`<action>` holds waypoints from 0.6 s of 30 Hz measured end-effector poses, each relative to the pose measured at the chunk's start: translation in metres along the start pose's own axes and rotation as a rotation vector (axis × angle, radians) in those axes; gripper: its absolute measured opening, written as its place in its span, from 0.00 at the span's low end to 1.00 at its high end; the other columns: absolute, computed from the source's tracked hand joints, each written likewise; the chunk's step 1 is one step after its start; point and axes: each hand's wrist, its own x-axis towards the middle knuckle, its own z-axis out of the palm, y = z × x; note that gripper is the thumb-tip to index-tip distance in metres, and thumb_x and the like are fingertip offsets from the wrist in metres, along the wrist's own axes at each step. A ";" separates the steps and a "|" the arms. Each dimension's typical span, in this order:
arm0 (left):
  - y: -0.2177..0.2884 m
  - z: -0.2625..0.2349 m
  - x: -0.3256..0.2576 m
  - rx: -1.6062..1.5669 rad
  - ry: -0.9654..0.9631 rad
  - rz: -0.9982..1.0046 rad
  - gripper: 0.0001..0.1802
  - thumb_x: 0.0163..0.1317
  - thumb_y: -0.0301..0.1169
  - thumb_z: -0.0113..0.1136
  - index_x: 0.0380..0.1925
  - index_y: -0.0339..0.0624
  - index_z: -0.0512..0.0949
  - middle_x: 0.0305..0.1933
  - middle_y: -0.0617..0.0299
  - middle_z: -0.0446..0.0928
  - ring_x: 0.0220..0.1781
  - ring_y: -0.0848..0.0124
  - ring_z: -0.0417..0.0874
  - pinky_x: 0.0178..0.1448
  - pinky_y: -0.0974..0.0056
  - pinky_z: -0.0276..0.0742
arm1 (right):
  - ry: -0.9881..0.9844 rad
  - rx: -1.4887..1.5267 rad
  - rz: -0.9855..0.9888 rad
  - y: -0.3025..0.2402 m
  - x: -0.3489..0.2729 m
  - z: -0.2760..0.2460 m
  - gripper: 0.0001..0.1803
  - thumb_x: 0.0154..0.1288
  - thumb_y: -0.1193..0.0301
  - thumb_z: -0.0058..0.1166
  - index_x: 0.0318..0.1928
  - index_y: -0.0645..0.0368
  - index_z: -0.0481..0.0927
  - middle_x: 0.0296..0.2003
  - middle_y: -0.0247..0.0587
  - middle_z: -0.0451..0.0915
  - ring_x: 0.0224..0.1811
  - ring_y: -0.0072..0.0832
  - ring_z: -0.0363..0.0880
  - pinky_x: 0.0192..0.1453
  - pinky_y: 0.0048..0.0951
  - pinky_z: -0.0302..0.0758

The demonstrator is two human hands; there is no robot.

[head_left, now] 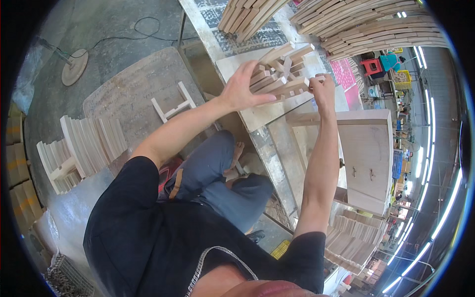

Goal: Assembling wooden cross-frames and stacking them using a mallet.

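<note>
A loose heap of short, square-cut wooden sticks point(286, 67) lies on a pale board point(260, 111) on the workbench. My left hand point(242, 89) is at the heap's left side, its thumb stretched along the near edge and its fingers apart toward the far side. I cannot tell whether it touches the wood. At the heap's right end my right hand point(322, 93) is closed, fingertips pinched at the end of a wooden stick point(295, 85). Part of that stick's end is hidden by the fingers.
Stacked wooden strips point(371, 32) stand at the far right, with another bundle point(250, 17) beyond the heap. A pale wooden panel point(368, 158) rises right of my right forearm. Left are an H-shaped wooden frame point(175, 105), stacked frames point(91, 143) and a round-based stand point(75, 68).
</note>
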 end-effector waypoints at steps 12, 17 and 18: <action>0.022 0.015 0.003 0.209 0.005 -0.139 0.62 0.42 0.58 0.81 0.69 0.29 0.62 0.70 0.38 0.62 0.70 0.43 0.70 0.72 0.50 0.70 | 0.047 -0.159 -0.068 -0.017 -0.005 0.001 0.30 0.59 0.61 0.63 0.52 0.76 0.76 0.43 0.62 0.85 0.45 0.47 0.85 0.51 0.39 0.78; 0.009 0.007 0.035 0.174 0.147 0.105 0.48 0.50 0.56 0.77 0.63 0.36 0.72 0.67 0.39 0.69 0.64 0.44 0.77 0.63 0.52 0.80 | 0.278 -0.028 -0.303 0.002 -0.015 -0.006 0.21 0.73 0.59 0.55 0.50 0.69 0.81 0.40 0.57 0.86 0.42 0.50 0.85 0.49 0.42 0.78; 0.018 0.004 0.052 0.122 0.129 0.160 0.39 0.55 0.53 0.75 0.60 0.40 0.77 0.61 0.42 0.75 0.61 0.46 0.79 0.60 0.52 0.80 | 0.287 -0.066 -0.307 0.003 -0.019 -0.004 0.19 0.75 0.61 0.52 0.47 0.66 0.82 0.37 0.57 0.85 0.39 0.52 0.84 0.47 0.44 0.78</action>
